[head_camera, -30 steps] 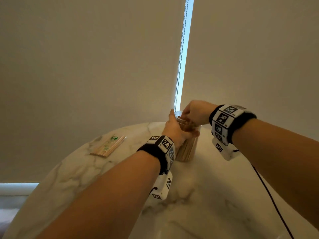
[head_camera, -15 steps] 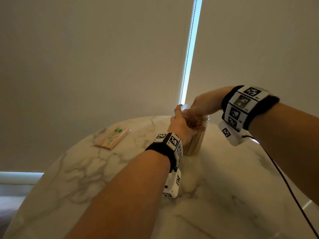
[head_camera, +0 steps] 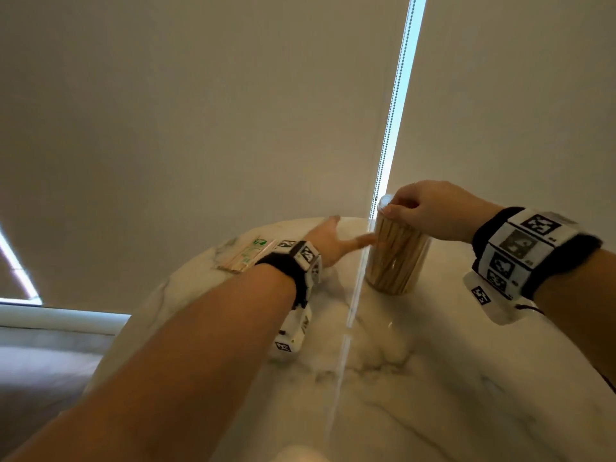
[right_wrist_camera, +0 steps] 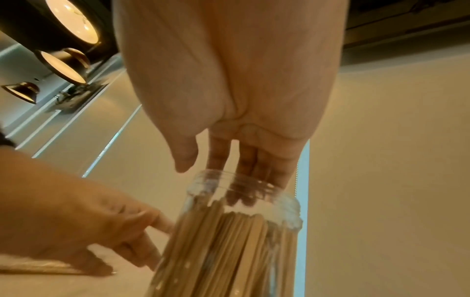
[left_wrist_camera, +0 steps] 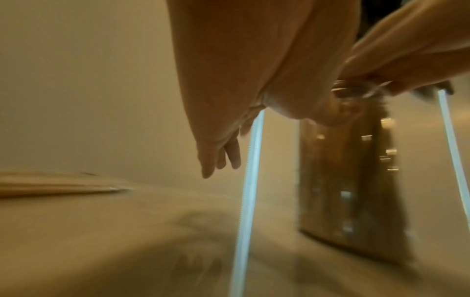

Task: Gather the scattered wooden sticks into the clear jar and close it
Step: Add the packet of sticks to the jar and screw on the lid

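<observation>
A clear jar [head_camera: 395, 258] packed with upright wooden sticks [right_wrist_camera: 223, 251] stands on the round marble table [head_camera: 433, 378], toward its far side. My right hand [head_camera: 396, 208] grips the jar's threaded neck [right_wrist_camera: 244, 188] from above, thumb on the near side and fingers behind. No lid shows. My left hand [head_camera: 346, 235] is spread with straight fingers just left of the jar, and its fingertips [right_wrist_camera: 162, 225] touch the jar's side. In the left wrist view the jar [left_wrist_camera: 351, 180] is blurred, to the right of the left hand [left_wrist_camera: 221, 162].
A flat packet of wooden sticks [head_camera: 248, 258] with a green label lies on the table's far left, also in the left wrist view [left_wrist_camera: 50, 184]. Roller blinds with a bright gap and bead chain [head_camera: 393, 105] hang behind. The table edge curves down the left.
My left hand has let go of the jar's side and spread out to the left. My right hand stays on the jar's top. The head view has swung left.
</observation>
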